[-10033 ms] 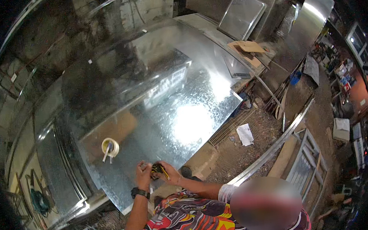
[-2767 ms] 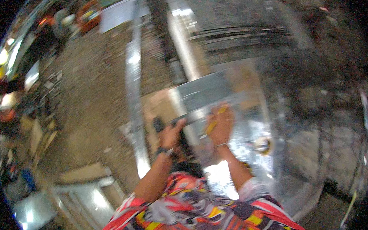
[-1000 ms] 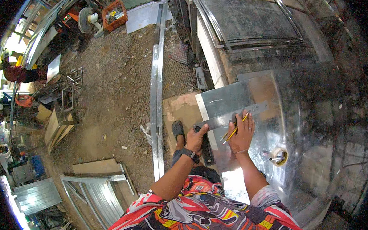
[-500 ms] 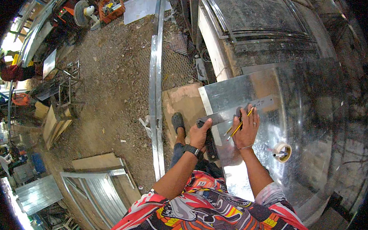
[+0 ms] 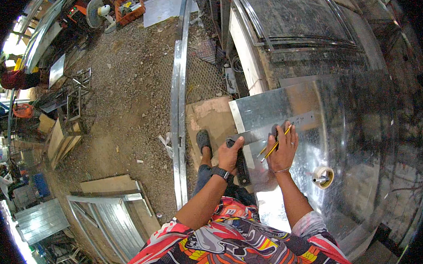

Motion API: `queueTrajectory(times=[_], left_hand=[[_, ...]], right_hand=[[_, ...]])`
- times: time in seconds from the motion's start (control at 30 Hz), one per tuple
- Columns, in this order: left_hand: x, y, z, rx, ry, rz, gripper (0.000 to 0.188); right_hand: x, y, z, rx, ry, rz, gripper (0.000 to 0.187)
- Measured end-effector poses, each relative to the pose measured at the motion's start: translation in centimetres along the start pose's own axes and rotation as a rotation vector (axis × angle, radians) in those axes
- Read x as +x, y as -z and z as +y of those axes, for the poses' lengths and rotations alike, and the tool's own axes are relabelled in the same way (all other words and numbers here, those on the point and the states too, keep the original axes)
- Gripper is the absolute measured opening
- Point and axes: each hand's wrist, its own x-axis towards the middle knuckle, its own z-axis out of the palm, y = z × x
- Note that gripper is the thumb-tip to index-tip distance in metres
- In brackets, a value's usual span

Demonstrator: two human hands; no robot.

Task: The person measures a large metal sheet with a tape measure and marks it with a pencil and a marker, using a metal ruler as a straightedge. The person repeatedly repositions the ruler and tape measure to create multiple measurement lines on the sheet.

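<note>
Between our two hands lies a metal square with a straight grey blade (image 5: 305,120), flat across a broad, shiny grey metal sheet (image 5: 261,107). Our left hand (image 5: 229,157) is curled round the square's black handle (image 5: 243,171), its thumb near where handle and blade meet. Our right hand (image 5: 281,152) spreads its fingers over the middle of the blade and also holds a slim yellow-and-black pencil (image 5: 273,149), one end slanting toward the left hand.

Compared with ten seconds earlier, we note that the square has replaced a compact black-and-yellow tool in our grasp; compared with half a second earlier, hands and blade show scarcely any shift against the sheet. We judge the work in hand to be at a steady hold, the blade settled on the surface.

Edges: beside the left hand the sheet ends in a pale strip (image 5: 236,117); the handle appears to follow this border, though we cannot tell whether it touches. Left of that hand, at floor level, we find a flat brown board (image 5: 210,112) bearing a dark grey clog (image 5: 203,139), then long silver metal channels (image 5: 178,129).

Room: bare metal extends beyond and right of the right hand, interrupted near its wrist by a cream-coloured roll of tape (image 5: 331,178).
</note>
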Motion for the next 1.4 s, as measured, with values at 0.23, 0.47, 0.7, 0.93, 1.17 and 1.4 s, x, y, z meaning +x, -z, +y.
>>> queueTrajectory(times=[0.23,0.47,0.7,0.93,1.17,1.4], left_hand=[[0.4,0.2,-0.2,0.012,0.011,-0.003,0.027],[0.9,0.7,-1.0,0.016,-0.018,-0.033,0.028],[0.3,0.3,-0.3,-0.011,0.018,-0.012,0.026],[0.9,0.8,-0.6,0.172,0.047,-0.065,0.054],[0.9,0.4,-0.5,0.065,0.107,-0.058,0.047],[0.6,0.7,-2.3,-0.007,-0.003,-0.029,0.026]], right_hand=[[0.2,0.1,-0.3,0.01,-0.034,-0.03,0.046],[0.2,0.0,-0.4,0.013,-0.038,-0.034,0.046],[0.1,0.0,-0.2,0.027,-0.016,-0.022,0.047],[0.4,0.0,0.0,-0.011,0.001,-0.025,0.045],[0.4,-0.1,0.2,0.004,0.003,-0.024,0.047],[-0.4,0.1,0.3,0.011,-0.006,-0.031,0.047]])
